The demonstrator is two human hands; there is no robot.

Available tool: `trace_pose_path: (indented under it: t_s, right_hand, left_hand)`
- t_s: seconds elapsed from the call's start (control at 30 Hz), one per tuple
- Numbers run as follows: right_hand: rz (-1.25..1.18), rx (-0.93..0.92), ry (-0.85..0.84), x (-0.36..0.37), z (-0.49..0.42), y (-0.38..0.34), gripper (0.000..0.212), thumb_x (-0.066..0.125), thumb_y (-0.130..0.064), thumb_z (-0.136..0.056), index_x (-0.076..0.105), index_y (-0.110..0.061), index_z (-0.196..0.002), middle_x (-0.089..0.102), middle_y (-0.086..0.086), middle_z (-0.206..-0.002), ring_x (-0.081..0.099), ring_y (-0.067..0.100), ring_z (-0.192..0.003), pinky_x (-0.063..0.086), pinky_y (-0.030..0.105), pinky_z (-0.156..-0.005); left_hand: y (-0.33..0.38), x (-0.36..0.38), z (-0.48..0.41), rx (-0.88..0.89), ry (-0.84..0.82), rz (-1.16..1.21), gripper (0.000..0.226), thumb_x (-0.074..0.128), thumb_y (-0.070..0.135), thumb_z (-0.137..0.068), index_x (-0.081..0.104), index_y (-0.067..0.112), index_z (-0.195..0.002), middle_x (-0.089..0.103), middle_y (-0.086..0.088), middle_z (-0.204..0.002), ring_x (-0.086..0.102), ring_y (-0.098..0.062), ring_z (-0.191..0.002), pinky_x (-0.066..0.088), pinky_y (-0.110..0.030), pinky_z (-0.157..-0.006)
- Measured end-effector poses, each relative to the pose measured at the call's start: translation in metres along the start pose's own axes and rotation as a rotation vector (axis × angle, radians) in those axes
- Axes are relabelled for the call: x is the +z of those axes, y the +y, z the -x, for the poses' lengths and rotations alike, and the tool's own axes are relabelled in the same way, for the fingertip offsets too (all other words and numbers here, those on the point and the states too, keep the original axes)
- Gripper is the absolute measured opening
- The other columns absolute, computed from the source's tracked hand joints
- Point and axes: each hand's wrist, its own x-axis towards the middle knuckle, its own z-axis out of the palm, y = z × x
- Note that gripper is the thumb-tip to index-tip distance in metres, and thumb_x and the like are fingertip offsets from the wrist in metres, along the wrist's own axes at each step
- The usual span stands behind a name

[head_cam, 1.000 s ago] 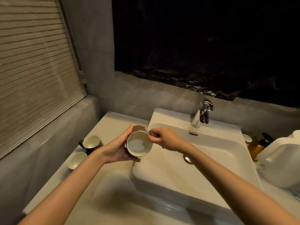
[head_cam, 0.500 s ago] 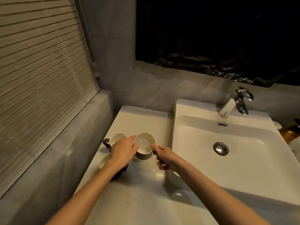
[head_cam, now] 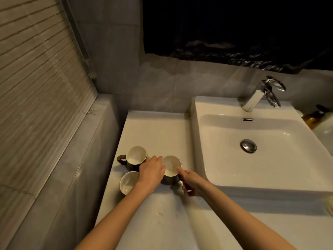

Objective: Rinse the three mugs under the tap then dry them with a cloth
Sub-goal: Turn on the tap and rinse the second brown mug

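Three dark mugs with pale insides stand upright on the white counter [head_cam: 155,127], left of the sink [head_cam: 270,156]. The right mug [head_cam: 172,166] sits on the counter between my hands. My left hand [head_cam: 152,171] grips its left side, thumb by the rim. My right hand [head_cam: 189,181] holds it at the right, fingers curled where the handle is, index finger touching the rim. The far mug [head_cam: 135,156] has its handle pointing left. My left wrist partly covers the near mug [head_cam: 128,182]. No water runs from the tap [head_cam: 252,100]. No cloth is in view.
A chrome drain plug [head_cam: 248,145] sits in the basin. An amber bottle [head_cam: 313,118] and a pale container stand at the right edge. A tiled ledge [head_cam: 100,112] and window blinds [head_cam: 36,87] run along the left. A tiled wall rises behind the counter.
The mug has moved left from over the sink edge and come down onto the counter beside the other two mugs. Both hands stayed on it.
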Motion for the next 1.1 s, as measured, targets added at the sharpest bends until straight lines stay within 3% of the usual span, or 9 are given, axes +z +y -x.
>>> trace_pose_path:
  t_s: [0.23, 0.43, 0.6, 0.67, 0.73, 0.87, 0.93, 1.0, 1.1]
  right_hand:
    - [-0.107, 0.067, -0.039, 0.004, -0.005, 0.002, 0.035, 0.041, -0.05, -0.098, 0.048, -0.017, -0.091, 0.04, -0.003, -0.045, 0.035, 0.008, -0.04, 0.032, 0.013, -0.041]
    - [0.009, 0.021, 0.015, 0.004, -0.009, 0.005, 0.046, 0.037, -0.055, -0.097, 0.046, -0.012, -0.112, 0.049, 0.006, -0.077, 0.047, 0.013, -0.058, 0.042, 0.02, -0.046]
    - [0.396, -0.294, 0.239, 0.001, 0.0, 0.016, 0.042, 0.045, -0.047, -0.096, 0.03, -0.013, -0.116, 0.063, 0.007, -0.088, 0.058, 0.02, -0.056, 0.053, 0.03, -0.052]
    - [0.562, -0.448, 0.357, 0.002, 0.004, 0.023, 0.045, 0.048, -0.044, -0.096, 0.028, -0.016, -0.125, 0.068, 0.004, -0.089, 0.061, 0.026, -0.063, 0.056, 0.039, -0.066]
    - [0.598, -0.577, 0.397, 0.005, 0.01, 0.025, 0.041, 0.049, -0.038, -0.096, 0.029, -0.021, -0.127, 0.067, -0.001, -0.08, 0.056, 0.023, -0.062, 0.054, 0.039, -0.07]
    - [0.611, -0.706, 0.286, 0.023, 0.022, 0.019, 0.026, 0.049, -0.027, -0.095, 0.043, -0.021, -0.12, 0.065, 0.005, -0.073, 0.06, 0.026, -0.066, 0.051, 0.038, -0.069]
    - [0.568, -0.756, 0.187, 0.034, 0.024, 0.015, 0.022, 0.05, -0.022, -0.096, 0.05, -0.022, -0.118, 0.066, 0.004, -0.083, 0.062, 0.018, -0.07, 0.052, 0.035, -0.073]
    - [0.519, -0.816, 0.094, 0.046, 0.023, 0.012, 0.023, 0.051, -0.018, -0.096, 0.055, -0.024, -0.118, 0.065, -0.001, -0.097, 0.06, 0.006, -0.076, 0.051, 0.021, -0.076]
    - [0.561, -0.837, 0.073, 0.061, 0.014, 0.008, 0.033, 0.05, -0.014, -0.095, 0.054, -0.02, -0.128, 0.063, -0.002, -0.115, 0.061, 0.009, -0.092, 0.048, 0.019, -0.086]
  left_hand:
    - [-0.005, 0.007, -0.005, 0.035, -0.037, -0.031, 0.04, 0.036, 0.037, -0.099, 0.045, 0.019, -0.134, 0.057, -0.003, -0.122, 0.052, -0.023, -0.113, 0.043, -0.034, -0.086]
    - [-0.003, 0.005, -0.002, 0.062, -0.001, -0.019, 0.046, 0.033, 0.041, -0.099, 0.044, 0.018, -0.138, 0.058, -0.002, -0.123, 0.049, -0.023, -0.116, 0.035, -0.032, -0.095]
    - [-0.026, 0.006, 0.024, 0.055, 0.234, 0.192, 0.045, 0.046, 0.044, -0.093, 0.056, 0.022, -0.13, 0.059, -0.002, -0.109, 0.053, -0.025, -0.104, 0.042, -0.037, -0.088]
    - [-0.042, 0.005, 0.04, -0.014, 0.301, 0.224, 0.048, 0.055, 0.05, -0.087, 0.055, 0.025, -0.128, 0.053, -0.001, -0.115, 0.047, -0.023, -0.108, 0.042, -0.038, -0.089]
    - [-0.058, 0.005, 0.056, -0.093, 0.306, 0.228, 0.064, 0.063, 0.059, -0.076, 0.051, 0.027, -0.13, 0.047, -0.003, -0.125, 0.04, -0.024, -0.113, 0.041, -0.04, -0.092]
    - [-0.078, 0.006, 0.084, -0.191, 0.111, 0.291, 0.102, 0.057, 0.08, -0.057, 0.033, 0.032, -0.143, 0.033, -0.001, -0.138, 0.033, -0.024, -0.123, 0.04, -0.037, -0.098]
    - [-0.082, 0.012, 0.089, -0.177, -0.005, 0.38, 0.107, 0.069, 0.074, -0.057, 0.023, 0.037, -0.146, 0.029, 0.003, -0.141, 0.033, -0.023, -0.126, 0.04, -0.035, -0.098]
    - [-0.084, 0.02, 0.086, -0.183, -0.043, 0.461, 0.11, 0.079, 0.062, -0.056, 0.02, 0.04, -0.146, 0.029, 0.005, -0.141, 0.038, -0.023, -0.126, 0.045, -0.035, -0.094]
    - [-0.084, 0.029, 0.08, -0.212, -0.012, 0.502, 0.108, 0.085, 0.049, -0.054, 0.024, 0.042, -0.143, 0.037, 0.003, -0.134, 0.05, -0.023, -0.117, 0.051, -0.035, -0.086]
